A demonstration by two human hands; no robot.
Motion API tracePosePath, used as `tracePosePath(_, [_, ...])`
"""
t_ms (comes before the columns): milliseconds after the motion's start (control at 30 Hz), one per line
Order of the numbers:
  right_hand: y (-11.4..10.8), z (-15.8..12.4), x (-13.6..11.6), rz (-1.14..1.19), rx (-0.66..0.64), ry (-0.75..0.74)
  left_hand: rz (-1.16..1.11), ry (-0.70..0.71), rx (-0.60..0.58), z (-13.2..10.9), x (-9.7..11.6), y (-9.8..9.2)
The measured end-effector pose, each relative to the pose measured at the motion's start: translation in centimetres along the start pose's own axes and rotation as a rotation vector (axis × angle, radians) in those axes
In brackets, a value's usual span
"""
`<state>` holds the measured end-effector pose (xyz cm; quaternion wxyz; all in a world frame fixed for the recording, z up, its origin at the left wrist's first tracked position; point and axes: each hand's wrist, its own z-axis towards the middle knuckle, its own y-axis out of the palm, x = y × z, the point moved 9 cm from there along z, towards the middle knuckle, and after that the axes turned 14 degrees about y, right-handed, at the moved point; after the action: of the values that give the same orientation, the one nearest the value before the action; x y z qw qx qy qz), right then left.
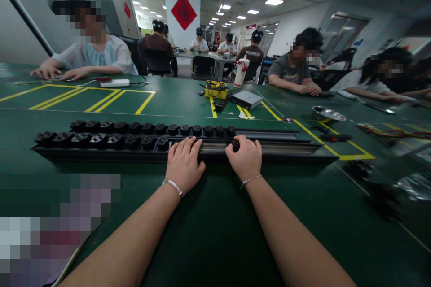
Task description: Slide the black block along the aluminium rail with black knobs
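Note:
Two long black channel rails lie side by side across the green table: the near rail (289, 158) and the far rail (269, 134). Black socket modules (97, 140) with metal contacts sit in a row along the left part of the near one; a similar row (173, 129) fills much of the far one. My left hand (183, 161) rests over the near rail at the end of its row, fingers slightly apart, thumb by the front wall. Farther right, my right hand (245, 157) is closed on a black socket module (236, 144) at the channel. Its fingertips are partly hidden.
Behind the rails are a yellow box (216, 89) with cables, a grey box (245, 99) and a white bottle (240, 72). A metal bowl (328, 114) and loose black parts (358, 169) lie right. Yellow tape (357, 157) marks the table. Other people sit across it.

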<state>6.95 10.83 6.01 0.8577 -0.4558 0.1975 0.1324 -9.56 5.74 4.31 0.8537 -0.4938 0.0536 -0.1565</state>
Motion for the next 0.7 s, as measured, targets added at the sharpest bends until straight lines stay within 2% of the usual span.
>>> tracePosePath(700, [0.11, 0.14, 0.39, 0.027, -0.001, 0.020, 0.011, -0.007, -0.005, 0.07, -0.06, 0.07])
